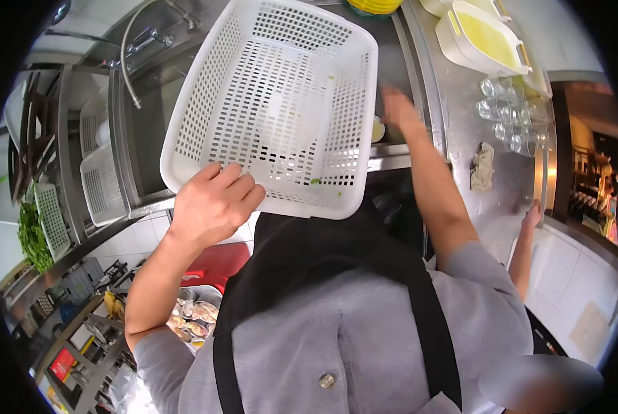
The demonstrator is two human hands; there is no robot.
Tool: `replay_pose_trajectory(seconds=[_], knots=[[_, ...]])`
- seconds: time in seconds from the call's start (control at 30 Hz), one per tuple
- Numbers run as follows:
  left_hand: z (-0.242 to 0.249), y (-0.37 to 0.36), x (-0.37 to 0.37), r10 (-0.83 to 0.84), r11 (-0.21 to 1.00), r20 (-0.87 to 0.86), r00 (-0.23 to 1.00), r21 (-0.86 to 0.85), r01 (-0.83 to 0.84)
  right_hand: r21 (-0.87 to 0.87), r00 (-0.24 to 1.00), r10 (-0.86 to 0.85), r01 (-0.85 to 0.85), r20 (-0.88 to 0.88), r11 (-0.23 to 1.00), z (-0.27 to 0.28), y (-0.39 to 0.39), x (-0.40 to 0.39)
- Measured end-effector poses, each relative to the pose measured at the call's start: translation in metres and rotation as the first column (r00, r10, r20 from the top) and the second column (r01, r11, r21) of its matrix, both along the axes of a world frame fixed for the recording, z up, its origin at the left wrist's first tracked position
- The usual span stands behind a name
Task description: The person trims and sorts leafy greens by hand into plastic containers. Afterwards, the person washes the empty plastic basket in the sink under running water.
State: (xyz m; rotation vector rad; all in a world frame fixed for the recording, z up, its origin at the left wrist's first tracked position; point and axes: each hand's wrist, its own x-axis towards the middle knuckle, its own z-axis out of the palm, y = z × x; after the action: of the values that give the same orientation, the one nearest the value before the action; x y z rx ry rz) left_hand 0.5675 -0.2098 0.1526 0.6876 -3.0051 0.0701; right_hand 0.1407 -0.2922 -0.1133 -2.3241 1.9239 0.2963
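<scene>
My left hand (219,201) is closed around the near left rim of a white perforated plastic basket (281,90). The basket is tilted so that I look into it, and a few green scraps cling to its inside. To the right of the basket, my right hand (400,110) reaches over the sink (390,62). Motion blurs its fingers, so I cannot make out their grip. Close below that hand a pale yellowish round thing (378,130) shows, partly hidden by the basket's edge.
Several clear glasses (509,110) and a crumpled cloth (482,167) lie on the steel counter (454,138) at right, below white tubs (481,38) of yellowish liquid. Another person's arm (524,248) touches the counter's edge. A faucet (147,41) and more baskets (104,186) are at left.
</scene>
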Motion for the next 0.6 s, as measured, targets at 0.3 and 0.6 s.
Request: replay_pose_trajectory(seconds=[0.3,0.6], knots=[[-0.013,-0.023,-0.028,-0.066,0.998,0.081,0.995,0.002,0.066,-0.058,0.673,0.073,-0.044,0.736,0.997,0.168,0.059,0.12],[-0.015,-0.026,-0.048,-0.106,0.993,0.049,0.993,-0.045,0.108,0.387,0.897,0.207,-0.364,0.39,0.847,0.156,0.071,0.178]])
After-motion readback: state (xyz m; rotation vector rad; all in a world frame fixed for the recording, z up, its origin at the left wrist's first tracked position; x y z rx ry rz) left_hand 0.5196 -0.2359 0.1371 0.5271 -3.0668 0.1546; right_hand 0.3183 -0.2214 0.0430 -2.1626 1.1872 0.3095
